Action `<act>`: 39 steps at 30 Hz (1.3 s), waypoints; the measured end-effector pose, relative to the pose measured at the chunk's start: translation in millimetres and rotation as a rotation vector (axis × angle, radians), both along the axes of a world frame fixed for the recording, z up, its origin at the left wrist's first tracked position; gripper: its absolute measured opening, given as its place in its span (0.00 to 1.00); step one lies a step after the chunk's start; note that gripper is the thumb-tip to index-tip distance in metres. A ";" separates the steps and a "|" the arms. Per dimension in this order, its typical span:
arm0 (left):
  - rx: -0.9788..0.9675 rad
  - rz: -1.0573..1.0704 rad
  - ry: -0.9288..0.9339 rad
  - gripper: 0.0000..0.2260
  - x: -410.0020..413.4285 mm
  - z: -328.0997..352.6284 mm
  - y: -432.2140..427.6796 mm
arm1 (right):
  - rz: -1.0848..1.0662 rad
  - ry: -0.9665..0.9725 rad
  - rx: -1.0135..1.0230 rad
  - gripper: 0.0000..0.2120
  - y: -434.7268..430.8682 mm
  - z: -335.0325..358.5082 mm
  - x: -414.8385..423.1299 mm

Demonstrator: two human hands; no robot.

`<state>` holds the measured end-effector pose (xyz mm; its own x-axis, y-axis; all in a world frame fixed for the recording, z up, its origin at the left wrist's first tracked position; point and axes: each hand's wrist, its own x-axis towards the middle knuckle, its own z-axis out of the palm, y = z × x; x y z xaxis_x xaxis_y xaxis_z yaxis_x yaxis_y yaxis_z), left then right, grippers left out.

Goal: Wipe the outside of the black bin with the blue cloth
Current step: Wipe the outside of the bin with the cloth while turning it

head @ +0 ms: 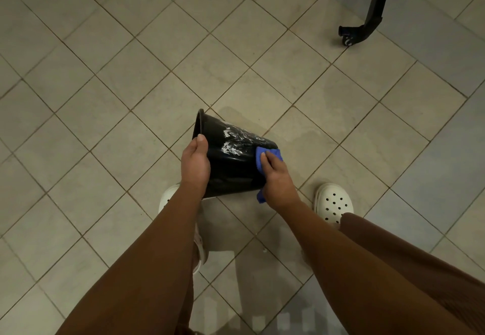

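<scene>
left hand (195,163): grips the rim end of the black bin (231,169), thumb on the outer wall, other fingers hidden behind it
right hand (275,180): fingers curled over the blue cloth (260,154), pressing it on the wall near the base
bin: held off the floor, tipped on its side, mouth left-far, base right
bin wall: white smears (231,145) left of the cloth
below: white clogs (334,202), tiled floor (105,98)
far right: black wheeled leg (367,22)
</scene>
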<state>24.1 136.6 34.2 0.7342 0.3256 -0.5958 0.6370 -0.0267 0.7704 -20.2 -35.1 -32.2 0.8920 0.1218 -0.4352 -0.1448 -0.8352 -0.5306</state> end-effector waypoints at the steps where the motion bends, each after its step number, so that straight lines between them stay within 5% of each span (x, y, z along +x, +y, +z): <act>1: 0.007 -0.011 0.004 0.17 0.1 0.7 0.7 | -0.020 0.027 -0.028 0.42 -3.1 -1.5 0.3; 5: 0.004 -0.058 0.023 0.16 2.3 1.6 4.9 | -0.072 0.076 -0.061 0.36 -7.9 -4.1 -6.3; 12: 0.072 -0.060 0.124 0.11 14.7 1.4 7.0 | 0.000 -0.123 0.064 0.34 2.5 -9.4 -18.3; 17: 0.103 -0.056 0.098 0.15 14.8 -1.3 1.5 | 0.075 -0.160 0.076 0.36 2.9 -7.5 -2.3; 24: 0.155 -0.137 0.064 0.17 15.1 -2.3 -1.3 | -0.113 -0.049 0.044 0.29 6.4 1.9 -5.7; 28: 0.177 -0.153 0.040 0.17 11.6 -2.9 0.9 | 0.058 -0.195 0.063 0.32 0.5 -14.3 -1.7; 34: 0.214 -0.171 0.032 0.17 10.6 -3.4 -1.7 | -0.030 0.004 -0.057 0.42 -5.9 -8.4 1.8; 39: 0.245 -0.178 0.020 0.17 10.6 -6.1 -2.0 | 0.063 -0.138 0.042 0.34 6.7 -13.0 -18.6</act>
<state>34.7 134.6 28.1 0.7815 0.3290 -0.5300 0.6206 -0.3230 0.7146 -38.8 -28.5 -45.2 0.9331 0.1951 -0.3021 -0.0160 -0.8167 -0.5769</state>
